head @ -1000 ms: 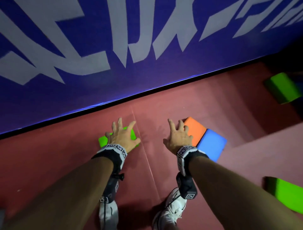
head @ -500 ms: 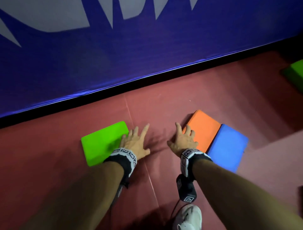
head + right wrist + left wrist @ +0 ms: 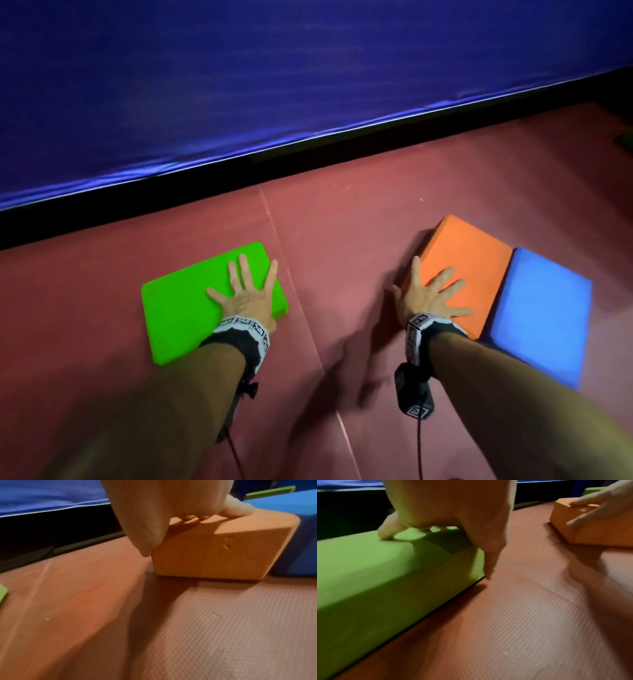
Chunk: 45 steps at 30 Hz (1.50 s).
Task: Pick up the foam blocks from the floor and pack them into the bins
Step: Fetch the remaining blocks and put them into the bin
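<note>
A flat green foam block lies on the red mat at the left. My left hand rests on its right end with fingers spread; in the left wrist view the thumb hangs down the green block's side. An orange foam block lies at the right, side by side with a blue foam block. My right hand lies spread on the orange block's near left corner, its thumb against the side of the orange block. No bin is in view.
A blue padded wall runs across the back, with a dark gap at its foot. The textured red mat has a seam running between the hands. Another green piece shows beyond the blue block.
The view has dropped closer to the floor. My left hand slid from the green block's right edge onto its top. My right hand moved from beside the orange block onto it.
</note>
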Each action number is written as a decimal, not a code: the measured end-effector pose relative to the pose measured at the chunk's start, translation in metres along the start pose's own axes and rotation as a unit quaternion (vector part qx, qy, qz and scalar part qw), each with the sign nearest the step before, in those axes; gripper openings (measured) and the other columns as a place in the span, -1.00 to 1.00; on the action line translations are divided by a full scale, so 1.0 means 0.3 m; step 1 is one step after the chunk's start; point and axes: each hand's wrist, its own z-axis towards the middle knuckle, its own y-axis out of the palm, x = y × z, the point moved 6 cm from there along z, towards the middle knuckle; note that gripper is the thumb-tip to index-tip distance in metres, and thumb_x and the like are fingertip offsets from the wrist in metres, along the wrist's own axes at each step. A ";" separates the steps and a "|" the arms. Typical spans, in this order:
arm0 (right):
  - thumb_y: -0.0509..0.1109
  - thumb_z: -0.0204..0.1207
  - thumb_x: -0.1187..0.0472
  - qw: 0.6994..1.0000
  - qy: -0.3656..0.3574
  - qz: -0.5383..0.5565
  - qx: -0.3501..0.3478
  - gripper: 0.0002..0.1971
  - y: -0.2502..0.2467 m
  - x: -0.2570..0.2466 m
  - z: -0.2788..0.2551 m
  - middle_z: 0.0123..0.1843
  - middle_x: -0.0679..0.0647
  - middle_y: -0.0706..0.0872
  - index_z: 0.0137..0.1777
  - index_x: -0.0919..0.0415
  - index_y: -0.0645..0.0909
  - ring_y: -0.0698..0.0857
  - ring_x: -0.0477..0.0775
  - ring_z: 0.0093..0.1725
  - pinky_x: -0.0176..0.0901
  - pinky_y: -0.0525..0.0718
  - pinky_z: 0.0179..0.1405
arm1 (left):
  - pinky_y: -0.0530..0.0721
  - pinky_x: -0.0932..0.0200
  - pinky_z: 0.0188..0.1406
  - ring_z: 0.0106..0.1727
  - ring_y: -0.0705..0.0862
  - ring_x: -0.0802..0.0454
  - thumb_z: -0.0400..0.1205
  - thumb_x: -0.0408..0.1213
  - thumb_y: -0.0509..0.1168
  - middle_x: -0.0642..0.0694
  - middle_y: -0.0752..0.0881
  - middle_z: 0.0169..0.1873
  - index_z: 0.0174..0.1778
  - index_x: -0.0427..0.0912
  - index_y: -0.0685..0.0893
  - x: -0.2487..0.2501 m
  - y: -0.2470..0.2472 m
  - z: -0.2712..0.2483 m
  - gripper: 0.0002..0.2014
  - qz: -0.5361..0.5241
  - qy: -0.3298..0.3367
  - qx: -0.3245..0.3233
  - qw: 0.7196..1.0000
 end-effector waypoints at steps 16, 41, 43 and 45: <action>0.23 0.61 0.26 0.954 -0.240 0.123 -0.131 -0.21 -0.230 -0.222 -0.122 0.69 0.40 -0.02 0.73 -0.10 -0.11 0.22 0.38 0.63 0.00 0.35 0.53 | 0.52 -0.18 0.34 0.30 0.61 -0.41 0.67 0.17 0.23 -0.21 0.43 0.47 0.48 0.24 0.15 0.045 -0.305 -0.061 -0.47 -0.229 0.125 0.123 0.957; 0.40 0.52 -0.16 0.986 -0.152 -0.033 -0.050 -0.21 -0.428 -0.254 -0.160 0.32 0.31 0.36 0.64 -0.12 0.04 0.58 0.44 0.24 0.15 0.57 0.18 | 0.54 -0.12 0.29 0.32 0.60 -0.40 0.49 0.13 0.43 -0.34 0.22 0.59 0.66 0.38 -0.25 -0.300 -0.373 -0.242 0.05 -0.166 -0.004 0.119 0.979; 0.42 0.48 -0.19 0.972 -0.221 -0.053 -0.056 -0.22 -0.513 -0.434 -0.257 0.31 0.29 0.39 0.61 -0.18 0.10 0.61 0.43 0.23 0.14 0.59 0.17 | 0.52 -0.11 0.32 0.35 0.57 -0.41 0.51 0.15 0.39 -0.35 0.24 0.58 0.65 0.43 -0.24 -0.438 -0.452 -0.313 0.01 -0.185 -0.039 0.150 0.971; 0.47 0.41 -0.17 0.953 -0.290 -0.058 -0.061 -0.23 -0.585 -0.617 -0.359 0.34 0.28 0.41 0.58 -0.24 0.20 0.65 0.43 0.20 0.14 0.62 0.18 | 0.51 -0.11 0.30 0.35 0.56 -0.39 0.51 0.19 0.39 -0.32 0.32 0.51 0.66 0.42 -0.24 -0.579 -0.514 -0.378 0.01 -0.203 -0.069 0.180 0.960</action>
